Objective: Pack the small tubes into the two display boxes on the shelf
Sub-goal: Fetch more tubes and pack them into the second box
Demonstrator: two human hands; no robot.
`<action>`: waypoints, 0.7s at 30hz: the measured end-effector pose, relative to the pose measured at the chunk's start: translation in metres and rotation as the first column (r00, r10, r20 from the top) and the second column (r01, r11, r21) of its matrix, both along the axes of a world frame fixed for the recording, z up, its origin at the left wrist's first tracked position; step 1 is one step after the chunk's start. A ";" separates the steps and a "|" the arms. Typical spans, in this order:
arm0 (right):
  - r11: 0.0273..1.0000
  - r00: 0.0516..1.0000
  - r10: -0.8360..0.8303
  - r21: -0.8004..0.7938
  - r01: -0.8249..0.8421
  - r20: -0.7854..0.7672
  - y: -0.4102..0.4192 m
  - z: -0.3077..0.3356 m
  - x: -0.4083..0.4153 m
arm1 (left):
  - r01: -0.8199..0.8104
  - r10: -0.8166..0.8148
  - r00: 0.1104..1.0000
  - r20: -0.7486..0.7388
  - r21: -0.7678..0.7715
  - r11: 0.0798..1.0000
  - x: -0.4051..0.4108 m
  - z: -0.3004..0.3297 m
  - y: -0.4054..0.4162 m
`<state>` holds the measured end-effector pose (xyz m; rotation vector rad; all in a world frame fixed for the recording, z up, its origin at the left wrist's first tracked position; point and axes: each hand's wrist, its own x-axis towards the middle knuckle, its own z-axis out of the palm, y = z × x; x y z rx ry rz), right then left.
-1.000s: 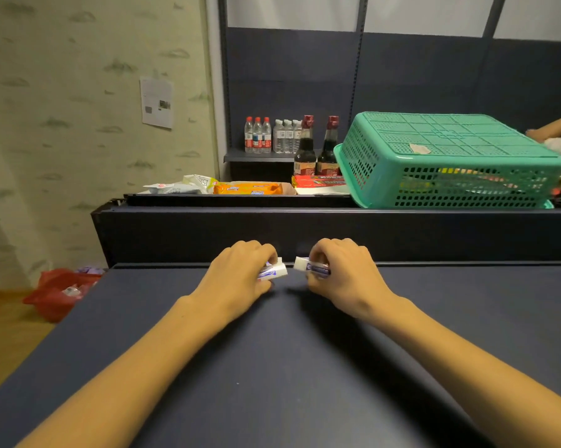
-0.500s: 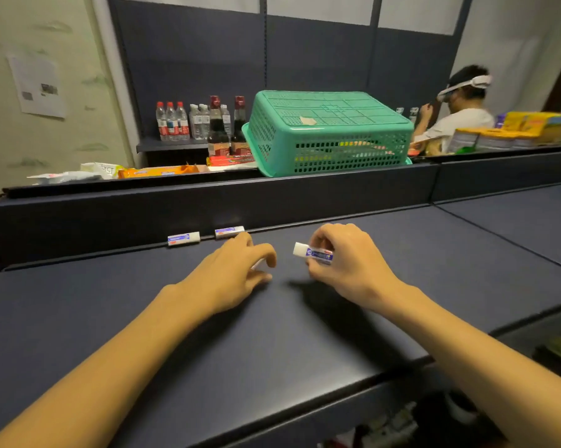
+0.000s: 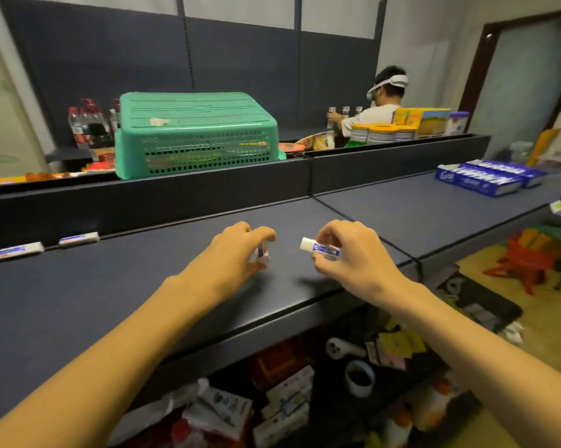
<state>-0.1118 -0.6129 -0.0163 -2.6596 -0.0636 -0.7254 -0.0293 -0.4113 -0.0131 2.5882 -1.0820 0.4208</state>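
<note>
Dark shelf (image 3: pixel 175 302) runs wide across the view, a green basket (image 3: pixel 196 134) upside down on the ledge behind it. Two blue display boxes (image 3: pixel 486 177) sit far right on the shelf's next section, side by side, already showing rows of tubes — well apart from both hands. Right hand (image 3: pixel 353 257) pinches a small tube (image 3: pixel 321 248) between thumb and fingers, white cap pointing left, held just above the shelf. Left hand (image 3: pixel 234 253) is curled round another tube (image 3: pixel 262 253), mostly hidden, only its end showing. Two loose tubes (image 3: pixel 49 245) lie at the back edge, far left.

Step looks like carrying both tubes right to the boxes. To do it well: keep the pinch firm near mid-body, turn each tube to match the rows in the box, and lay it in flat — then come back for the two at the back edge.
</note>
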 end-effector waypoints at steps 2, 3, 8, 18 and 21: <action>1.000 1.000 -0.001 0.011 0.001 -0.008 -0.041 0.001 -0.014 | 0.008 -0.009 0.999 0.046 0.015 1.000 -0.012 0.003 -0.040; 1.000 1.000 0.000 0.020 0.000 -0.015 -0.060 0.001 -0.020 | 0.006 -0.007 0.998 0.064 0.025 1.000 -0.019 0.004 -0.058; 0.999 1.000 -0.009 0.041 0.010 -0.021 -0.147 0.000 -0.038 | -0.013 0.004 0.989 0.151 0.061 0.998 -0.042 0.006 -0.137; 0.999 0.999 -0.029 -0.034 0.029 -0.014 -0.292 -0.005 -0.016 | 0.018 -0.035 0.992 0.123 0.141 0.990 -0.012 0.013 -0.301; 0.998 0.999 -0.032 -0.063 0.032 -0.010 -0.350 -0.004 0.009 | 0.025 -0.041 0.989 0.144 0.114 0.993 0.010 0.011 -0.356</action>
